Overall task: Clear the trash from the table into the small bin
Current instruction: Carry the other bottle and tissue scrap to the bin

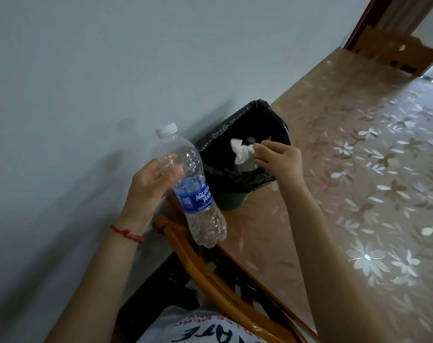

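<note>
My left hand [149, 184] grips an empty clear plastic bottle [193, 186] with a white cap and a blue label, held upright just left of the small bin. The small green bin [231, 201], lined with a black bag [235, 127], stands on the table's near-left corner by the wall. My right hand [277, 157] hovers over the bin's mouth. A crumpled white tissue [241, 151] sits at its fingertips, above the bag's opening. Whether the fingers still pinch the tissue is unclear.
The table [371, 181] carries a tan floral cover and runs to the right. A wooden chair [210, 273] stands below the bin. Another wooden chair [393, 50] is at the far end. A pale wall [86, 82] fills the left.
</note>
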